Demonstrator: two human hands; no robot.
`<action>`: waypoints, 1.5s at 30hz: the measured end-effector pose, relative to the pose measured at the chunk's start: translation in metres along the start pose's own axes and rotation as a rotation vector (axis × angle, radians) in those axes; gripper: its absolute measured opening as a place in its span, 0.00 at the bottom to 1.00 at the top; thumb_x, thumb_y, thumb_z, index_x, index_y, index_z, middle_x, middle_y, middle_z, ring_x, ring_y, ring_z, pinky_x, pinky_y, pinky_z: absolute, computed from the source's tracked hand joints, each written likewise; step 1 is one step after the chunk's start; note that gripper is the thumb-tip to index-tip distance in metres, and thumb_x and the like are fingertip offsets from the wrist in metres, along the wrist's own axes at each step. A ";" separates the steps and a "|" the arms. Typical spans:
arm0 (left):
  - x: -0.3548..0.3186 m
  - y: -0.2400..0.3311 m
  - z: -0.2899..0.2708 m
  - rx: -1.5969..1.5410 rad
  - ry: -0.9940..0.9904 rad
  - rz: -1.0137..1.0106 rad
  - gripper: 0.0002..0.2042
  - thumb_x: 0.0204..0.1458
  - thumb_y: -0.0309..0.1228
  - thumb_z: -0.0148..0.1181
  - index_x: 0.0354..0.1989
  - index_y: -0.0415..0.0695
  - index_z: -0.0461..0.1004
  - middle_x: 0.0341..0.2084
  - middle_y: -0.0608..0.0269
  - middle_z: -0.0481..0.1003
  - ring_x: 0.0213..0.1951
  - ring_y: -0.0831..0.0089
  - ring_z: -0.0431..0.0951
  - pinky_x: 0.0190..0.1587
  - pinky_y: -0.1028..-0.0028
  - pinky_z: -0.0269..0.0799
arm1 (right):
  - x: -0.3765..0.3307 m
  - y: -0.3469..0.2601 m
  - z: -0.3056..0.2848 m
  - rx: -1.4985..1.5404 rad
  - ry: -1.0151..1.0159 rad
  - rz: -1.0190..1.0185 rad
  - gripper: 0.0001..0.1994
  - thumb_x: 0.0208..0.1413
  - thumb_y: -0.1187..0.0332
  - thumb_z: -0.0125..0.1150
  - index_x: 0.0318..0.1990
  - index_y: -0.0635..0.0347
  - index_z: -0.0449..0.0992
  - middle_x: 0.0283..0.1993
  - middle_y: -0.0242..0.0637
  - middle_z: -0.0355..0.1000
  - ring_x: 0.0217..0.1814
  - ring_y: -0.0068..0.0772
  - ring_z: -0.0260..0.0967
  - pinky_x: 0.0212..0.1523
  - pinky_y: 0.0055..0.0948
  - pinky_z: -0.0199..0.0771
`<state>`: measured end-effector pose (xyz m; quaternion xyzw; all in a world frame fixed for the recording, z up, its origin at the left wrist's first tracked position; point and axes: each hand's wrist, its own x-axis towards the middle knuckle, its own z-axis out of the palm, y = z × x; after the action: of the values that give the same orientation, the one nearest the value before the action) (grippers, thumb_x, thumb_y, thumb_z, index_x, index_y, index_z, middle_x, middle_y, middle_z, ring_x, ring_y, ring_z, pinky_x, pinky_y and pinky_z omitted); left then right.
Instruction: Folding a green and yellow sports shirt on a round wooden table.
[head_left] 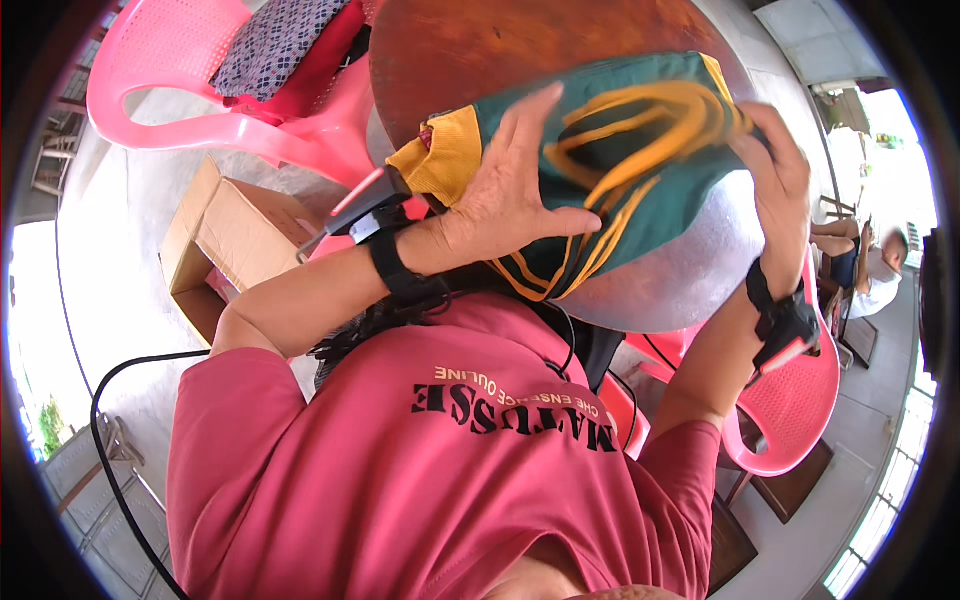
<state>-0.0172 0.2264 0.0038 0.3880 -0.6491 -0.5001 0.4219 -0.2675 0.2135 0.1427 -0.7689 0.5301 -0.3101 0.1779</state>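
A green cloth garment [650,215] with yellow trim and a yellow ribbed end lies folded on a round brown table [440,40]. My left hand [505,190] rests on its left part, open, with the thumb apart from the fingers. At the garment's right edge my right hand [780,170] has its fingers bent round and pinching the cloth beside a yellow-trimmed loop. That loop [690,110] is smeared by motion. Exactly how much cloth the right fingers hold is hidden. Both wrists carry black straps with small devices.
A pink plastic chair [160,60] at the far left holds a patterned folded cloth [270,50]. An open cardboard box [235,225] stands on the floor. Another pink chair [790,400] is at the right. A black cable [98,430] curves at the left; a person [880,280] sits far right.
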 end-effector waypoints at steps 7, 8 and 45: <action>0.022 0.039 0.022 0.303 -0.314 0.582 0.58 0.29 0.56 0.72 0.67 0.38 0.48 0.65 0.49 0.53 0.68 0.50 0.49 0.66 0.56 0.45 | -0.080 -0.016 -0.044 -0.084 -0.025 -0.189 0.10 0.50 0.74 0.54 0.41 0.66 0.73 0.36 0.39 0.73 0.42 0.37 0.71 0.67 0.52 0.50; 0.023 0.040 0.028 0.256 -0.505 0.533 0.56 0.29 0.55 0.73 0.66 0.37 0.50 0.63 0.47 0.57 0.65 0.50 0.54 0.64 0.57 0.49 | -0.088 -0.019 -0.048 -0.076 -0.034 -0.187 0.11 0.49 0.74 0.54 0.40 0.66 0.73 0.36 0.39 0.73 0.43 0.38 0.71 0.67 0.52 0.49; -0.036 -0.011 0.048 -1.373 0.000 -0.909 0.18 0.60 0.36 0.50 0.55 0.42 0.65 0.51 0.57 0.72 0.52 0.62 0.73 0.57 0.59 0.66 | 0.084 0.073 0.187 -0.098 -0.499 -0.131 0.14 0.47 0.54 0.58 0.35 0.52 0.77 0.34 0.38 0.76 0.41 0.43 0.71 0.47 0.40 0.64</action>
<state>-0.0488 0.2735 -0.0196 0.2689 0.0217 -0.9076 0.3216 -0.1737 0.0986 -0.0163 -0.8619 0.4334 -0.0956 0.2453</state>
